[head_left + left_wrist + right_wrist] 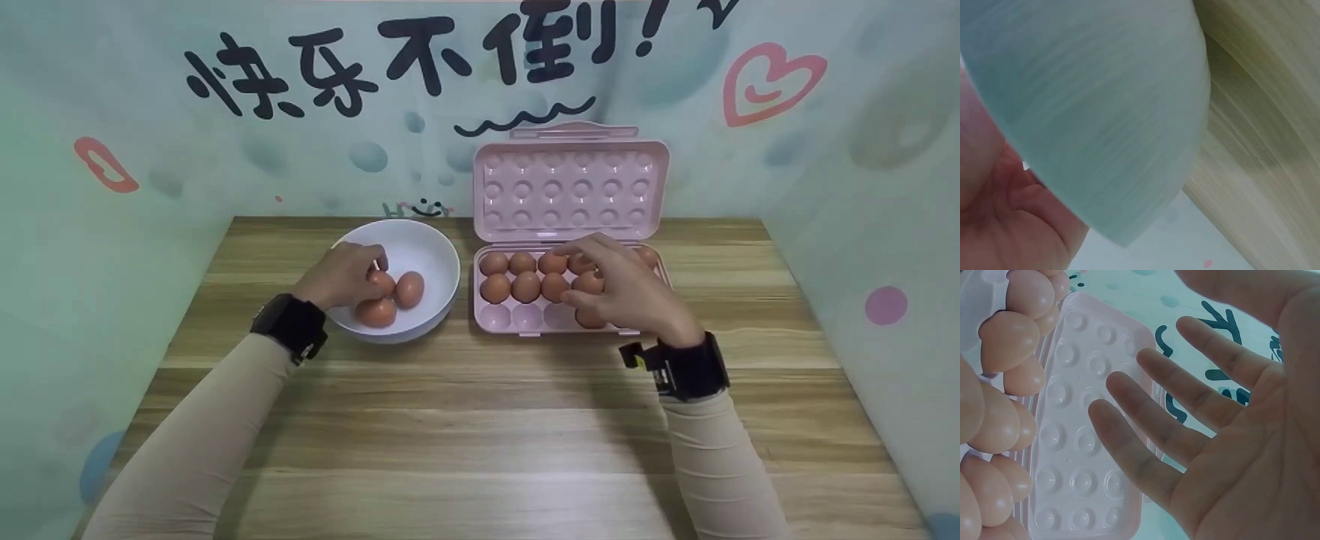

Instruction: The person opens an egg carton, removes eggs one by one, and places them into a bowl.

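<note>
Just left of the pink egg carton (510, 331), a brown egg (382, 283) sits in a white bowl (431, 247), and the person's left hand (337, 276) curves over it; fingers and thumb appear to pinch that egg, though the left wrist view, blocked by the bowl's outside, cannot confirm it. Two more eggs (409, 290) lie loose in the bowl near it, the sloping wall probably keeping all three gathered low.

Inside the carton, other brown eggs (526, 286) stand in rows of cups (526, 316), likely so that none roll or knock together. At the carton's front left, three cups show their pink hollows, with one egg (591, 320) to their right. Over the carton's right half hangs the right hand (630, 289), its fingers spread wide and holding nothing; whether a fingertip touches an egg, I cannot tell.

Behind the carton, its dimpled lid (568, 191) stands raised, presumably to leave the cups within reach. Carton and bowl rest on a wood-grained surface (450, 420). Beyond the carton rises a pale green backdrop (225, 157) with black lettering (416, 28). In front of the carton, beige sleeves (202, 427) reach in, a black device (291, 326) strapped at each wrist.
</note>
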`<state>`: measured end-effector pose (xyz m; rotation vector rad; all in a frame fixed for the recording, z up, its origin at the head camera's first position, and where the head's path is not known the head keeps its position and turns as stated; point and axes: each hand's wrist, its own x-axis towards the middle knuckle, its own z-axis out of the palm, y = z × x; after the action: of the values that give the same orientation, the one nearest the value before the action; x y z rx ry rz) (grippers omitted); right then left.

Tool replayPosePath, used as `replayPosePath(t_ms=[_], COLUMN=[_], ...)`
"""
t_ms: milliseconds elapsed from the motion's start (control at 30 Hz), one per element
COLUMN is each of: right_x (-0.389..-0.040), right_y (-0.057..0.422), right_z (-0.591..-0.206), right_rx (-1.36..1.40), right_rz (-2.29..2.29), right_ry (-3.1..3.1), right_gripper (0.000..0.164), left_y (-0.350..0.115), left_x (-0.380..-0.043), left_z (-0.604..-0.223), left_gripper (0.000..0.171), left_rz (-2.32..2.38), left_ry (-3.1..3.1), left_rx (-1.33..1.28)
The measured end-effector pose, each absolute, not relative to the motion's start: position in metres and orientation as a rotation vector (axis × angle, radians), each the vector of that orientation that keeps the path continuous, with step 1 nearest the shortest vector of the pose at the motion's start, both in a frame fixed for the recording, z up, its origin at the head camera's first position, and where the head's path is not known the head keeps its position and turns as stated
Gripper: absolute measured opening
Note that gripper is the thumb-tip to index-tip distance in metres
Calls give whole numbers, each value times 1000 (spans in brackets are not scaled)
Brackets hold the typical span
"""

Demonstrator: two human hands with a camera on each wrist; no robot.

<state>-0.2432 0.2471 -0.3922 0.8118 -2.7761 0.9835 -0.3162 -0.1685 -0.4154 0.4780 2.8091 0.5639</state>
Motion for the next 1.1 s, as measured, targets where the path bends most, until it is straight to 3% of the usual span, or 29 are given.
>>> replayPosePath(t_ms=[667,1100], right_x=[-242,-244], right_y=[269,271], right_z=[-406,-413], right_rx=[867,961], right_rz=[616,727], right_ry=[-2762,-2770], right_gripper=[50,25], left_y=[-156,-98], left_x=[-304,-266], left_z=[-402,-385], left_gripper=[30,32], left_rz=[715,1031], left_ry=[2893,2999], left_rx=[639,970])
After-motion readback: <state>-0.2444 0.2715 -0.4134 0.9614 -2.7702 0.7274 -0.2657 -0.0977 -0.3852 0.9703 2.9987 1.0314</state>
